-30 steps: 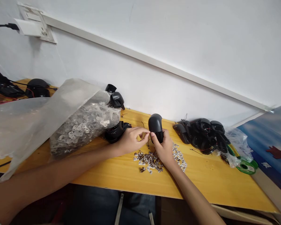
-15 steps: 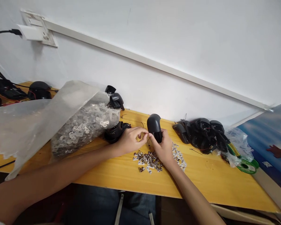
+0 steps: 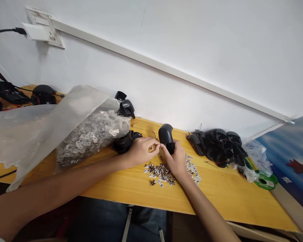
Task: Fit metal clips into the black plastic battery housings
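Yellow wooden bench [image 3: 217,205]: domed matte-black plastic housing [image 3: 166,137] held upright above it, lower end wrapped in right hand [image 3: 177,162]. Left hand [image 3: 141,151] narrowly pinched at housing's base, held item too small to tell; thin wire [image 3: 160,152] there. Loose metal terminals [image 3: 159,174] lie just below.

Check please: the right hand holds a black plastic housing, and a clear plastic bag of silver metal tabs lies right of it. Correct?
No: the head view shows the clear plastic bag of silver metal tabs left of the black plastic housing, which the right hand does hold.
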Motion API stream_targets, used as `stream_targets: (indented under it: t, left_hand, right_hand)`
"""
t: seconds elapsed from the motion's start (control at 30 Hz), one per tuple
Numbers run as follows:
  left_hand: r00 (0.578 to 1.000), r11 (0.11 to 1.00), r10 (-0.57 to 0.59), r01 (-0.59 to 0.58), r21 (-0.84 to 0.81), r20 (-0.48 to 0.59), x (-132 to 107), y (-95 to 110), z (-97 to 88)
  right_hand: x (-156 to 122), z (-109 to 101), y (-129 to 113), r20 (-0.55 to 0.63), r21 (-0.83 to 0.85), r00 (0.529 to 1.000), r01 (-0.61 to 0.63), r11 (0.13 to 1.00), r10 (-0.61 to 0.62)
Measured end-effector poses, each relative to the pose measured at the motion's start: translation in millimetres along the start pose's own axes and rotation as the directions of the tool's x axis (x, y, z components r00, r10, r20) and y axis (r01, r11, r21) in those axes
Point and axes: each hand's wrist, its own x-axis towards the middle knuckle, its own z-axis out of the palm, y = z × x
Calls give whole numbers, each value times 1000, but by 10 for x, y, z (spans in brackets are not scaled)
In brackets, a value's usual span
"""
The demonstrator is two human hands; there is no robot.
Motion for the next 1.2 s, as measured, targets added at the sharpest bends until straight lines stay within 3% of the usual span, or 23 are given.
stream_targets:
  t: [0.17,0.47,0.7,0.97,1.2]
  left_hand:
    - [998,999,-49,48,8,31,-17,-18,23]
    - [974,958,-220,226,-177,53,13,9,27]
    - [969,938,-237,247,-244,71,24,30,15]
    - [956,924,-229,273,-269,184,59,35,-39]
    - [965,927,-189,238,-291,184,54,14,-26]
  right_hand:
    - [1,9,-1,15,5,1000,-14,1000,14]
    - [15,-19,-16,12,33,999,-47,998,46]
    - [21,-26,-35,16,79,999,-51,996,50]
    - [32,-36,-38,36,108,999,-43,993,40]
    - [94,-44,-41,-15,347,995,-83,934,94]
